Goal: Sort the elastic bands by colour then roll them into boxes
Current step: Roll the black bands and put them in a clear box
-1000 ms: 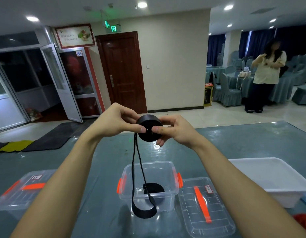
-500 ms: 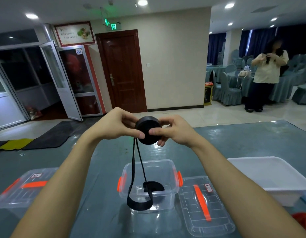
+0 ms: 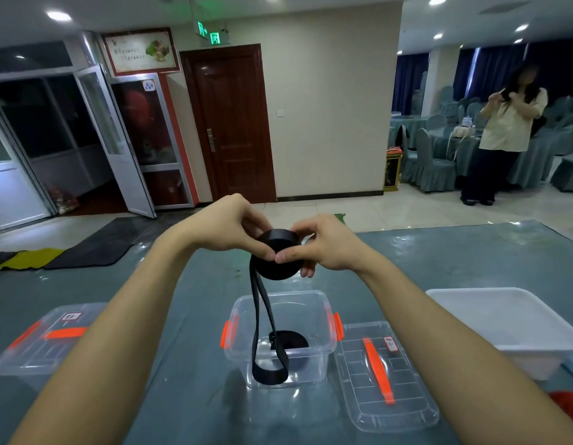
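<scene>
Fingers: left hand (image 3: 225, 228) and right hand (image 3: 328, 250) pinch round black elastic roll (image 3: 278, 263).
Tail (image 3: 269, 379): hangs straight down, maybe just this side of clear plastic box (image 3: 306, 372).

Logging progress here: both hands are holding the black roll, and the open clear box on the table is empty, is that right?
Not empty. The head view shows a rolled black band lying inside the open clear box. The left hand and right hand do hold the black roll.

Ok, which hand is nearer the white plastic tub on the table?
Right. The right hand pinches the rolled black elastic band up and to the left of the white plastic tub; the left hand grips the roll's other side, farther left.
</scene>
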Tool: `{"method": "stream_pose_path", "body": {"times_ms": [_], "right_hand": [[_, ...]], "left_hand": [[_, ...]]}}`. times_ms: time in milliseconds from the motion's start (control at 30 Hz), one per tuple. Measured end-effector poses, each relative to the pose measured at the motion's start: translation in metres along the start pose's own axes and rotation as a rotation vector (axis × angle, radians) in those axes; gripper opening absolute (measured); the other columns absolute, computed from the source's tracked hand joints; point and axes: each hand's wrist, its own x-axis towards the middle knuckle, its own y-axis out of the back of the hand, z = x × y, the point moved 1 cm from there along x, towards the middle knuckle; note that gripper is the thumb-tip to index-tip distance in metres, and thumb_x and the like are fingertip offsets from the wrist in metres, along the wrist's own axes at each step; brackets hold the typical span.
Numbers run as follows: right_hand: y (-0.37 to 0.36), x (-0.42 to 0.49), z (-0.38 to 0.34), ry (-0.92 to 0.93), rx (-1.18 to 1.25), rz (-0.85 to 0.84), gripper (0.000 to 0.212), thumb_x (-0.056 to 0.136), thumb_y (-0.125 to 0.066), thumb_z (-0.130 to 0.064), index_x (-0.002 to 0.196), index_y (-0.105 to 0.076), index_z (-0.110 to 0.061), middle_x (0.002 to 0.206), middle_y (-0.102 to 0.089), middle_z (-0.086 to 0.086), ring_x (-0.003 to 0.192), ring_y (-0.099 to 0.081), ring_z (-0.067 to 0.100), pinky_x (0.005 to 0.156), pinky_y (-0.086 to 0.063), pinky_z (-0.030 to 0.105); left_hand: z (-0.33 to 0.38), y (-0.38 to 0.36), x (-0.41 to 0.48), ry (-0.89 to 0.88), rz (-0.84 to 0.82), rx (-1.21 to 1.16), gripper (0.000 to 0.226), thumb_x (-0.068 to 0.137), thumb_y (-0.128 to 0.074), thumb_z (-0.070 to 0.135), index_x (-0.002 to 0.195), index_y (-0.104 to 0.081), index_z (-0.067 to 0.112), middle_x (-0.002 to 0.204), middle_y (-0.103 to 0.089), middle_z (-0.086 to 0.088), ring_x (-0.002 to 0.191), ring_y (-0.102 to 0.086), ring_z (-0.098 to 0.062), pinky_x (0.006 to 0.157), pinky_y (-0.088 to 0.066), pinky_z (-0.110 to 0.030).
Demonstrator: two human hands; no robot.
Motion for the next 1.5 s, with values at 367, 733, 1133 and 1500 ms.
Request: {"method": "stream_pose_path", "body": {"times_ms": [367, 733, 1133, 1500], "right_hand": [[-0.004, -0.011, 0.013, -0.035, 0.188, -0.018, 0.042, 0.084, -0.094, -0.03, 0.118, -0.077, -0.013, 0.11, -0.079, 0.008, 0.072, -0.079, 0.039, 0.059, -0.064, 0.039], [-0.029, -0.01, 0.013, -0.041, -0.169, -0.095, 0.034, 0.084, -0.093, -0.034, 0.101, -0.07, -0.016, 0.093, -0.075, -0.002, 0.065, -0.076, 0.024, 0.05, -0.056, 0.04], [-0.013, -0.015, 0.014, -0.004, 0.391, 0.159, 0.03, 0.088, -0.087, -0.008, 0.113, -0.073, 0.001, 0.111, -0.075, 0.024, 0.088, -0.08, 0.043, 0.069, -0.068, 0.037], [-0.02, -0.013, 0.017, -0.108, -0.269, -0.033, 0.071, 0.071, -0.099, -0.05, 0.133, -0.07, -0.032, 0.12, -0.07, -0.011, 0.06, -0.077, 0.025, 0.062, -0.066, 0.039]], "left_hand": [[-0.011, -0.006, -0.005, 0.005, 0.025, -0.159, 0.033, 0.077, -0.1, 0.028, 0.106, -0.086, 0.024, 0.096, -0.086, 0.001, 0.094, -0.084, -0.019, 0.097, -0.065, -0.048], [0.007, -0.011, 0.003, 0.111, -0.198, 0.218, 0.026, 0.074, -0.1, 0.035, 0.094, -0.086, 0.026, 0.083, -0.083, 0.009, 0.08, -0.079, -0.012, 0.088, -0.065, -0.05], [-0.048, -0.028, -0.022, 0.011, 0.186, -0.482, 0.059, 0.063, -0.105, 0.049, 0.115, -0.086, 0.029, 0.11, -0.085, -0.006, 0.108, -0.082, -0.026, 0.108, -0.058, -0.052], [-0.027, -0.037, -0.009, 0.099, 0.042, 0.113, 0.026, 0.065, -0.101, 0.037, 0.087, -0.088, 0.032, 0.074, -0.08, 0.012, 0.073, -0.077, -0.011, 0.079, -0.065, -0.048]]}}
